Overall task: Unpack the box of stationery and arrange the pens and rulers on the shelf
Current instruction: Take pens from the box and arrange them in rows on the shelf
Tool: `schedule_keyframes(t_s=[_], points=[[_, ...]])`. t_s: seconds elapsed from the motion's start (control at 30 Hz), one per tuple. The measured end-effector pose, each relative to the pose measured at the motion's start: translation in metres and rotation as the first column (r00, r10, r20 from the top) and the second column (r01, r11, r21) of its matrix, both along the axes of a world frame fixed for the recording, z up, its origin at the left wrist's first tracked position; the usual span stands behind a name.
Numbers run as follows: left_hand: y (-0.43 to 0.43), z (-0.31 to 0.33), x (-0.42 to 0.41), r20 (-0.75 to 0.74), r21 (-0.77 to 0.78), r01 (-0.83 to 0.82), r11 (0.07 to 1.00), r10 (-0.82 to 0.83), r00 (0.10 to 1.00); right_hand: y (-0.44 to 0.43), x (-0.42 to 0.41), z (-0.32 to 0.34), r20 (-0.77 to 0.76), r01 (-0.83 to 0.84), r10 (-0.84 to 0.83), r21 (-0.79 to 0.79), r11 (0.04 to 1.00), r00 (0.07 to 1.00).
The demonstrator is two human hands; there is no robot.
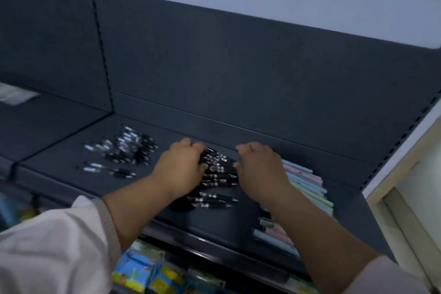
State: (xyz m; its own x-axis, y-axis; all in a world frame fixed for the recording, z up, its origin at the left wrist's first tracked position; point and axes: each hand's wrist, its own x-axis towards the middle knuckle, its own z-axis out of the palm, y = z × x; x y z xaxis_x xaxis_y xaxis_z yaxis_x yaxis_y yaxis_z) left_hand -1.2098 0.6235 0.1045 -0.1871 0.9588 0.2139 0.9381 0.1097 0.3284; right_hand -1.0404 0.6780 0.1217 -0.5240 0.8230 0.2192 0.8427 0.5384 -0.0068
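While palm-down on black pens (216,182), left hand (181,167) and right hand (261,169) apart.

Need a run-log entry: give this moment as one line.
step: arranging pens | left hand: grips black pens | right hand: at pile's tips, grip unclear | shelf: clear pens left, pastel strips right

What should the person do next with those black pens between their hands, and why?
Probably push the two hands toward each other to square up the black pens. The left hand and right hand flank that pile on the shelf, and its pens lie fanned at uneven angles, while the pastel stack beside it lies more evenly. Blur hides whether either hand grips.
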Motion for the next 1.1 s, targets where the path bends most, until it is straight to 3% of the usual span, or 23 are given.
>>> schedule_keyframes(t_s=[0.1, 0.33, 0.77, 1.1], points=[[-0.033, 0.010, -0.049, -0.124, 0.045, -0.076, 0.996, 0.082, 0.989, -0.021, -0.051, 0.006, -0.040, -0.138, 0.137, -0.016, 0.990, 0.990], [-0.145, 0.023, -0.176, -0.209, 0.056, -0.268, 0.962, 0.274, 0.939, -0.092, -0.190, 0.017, -0.014, -0.364, 0.364, -0.021, 0.931, 0.931], [-0.389, 0.026, -0.377, -0.214, 0.035, -0.670, 0.742, 0.660, 0.720, -0.273, -0.446, 0.014, 0.019, -0.684, 0.686, -0.069, 0.727, 0.727], [-0.469, 0.011, -0.466, -0.158, -0.020, -0.822, 0.569, 0.810, 0.565, -0.332, -0.571, 0.002, 0.038, -0.813, 0.822, -0.128, 0.568, 0.568]])
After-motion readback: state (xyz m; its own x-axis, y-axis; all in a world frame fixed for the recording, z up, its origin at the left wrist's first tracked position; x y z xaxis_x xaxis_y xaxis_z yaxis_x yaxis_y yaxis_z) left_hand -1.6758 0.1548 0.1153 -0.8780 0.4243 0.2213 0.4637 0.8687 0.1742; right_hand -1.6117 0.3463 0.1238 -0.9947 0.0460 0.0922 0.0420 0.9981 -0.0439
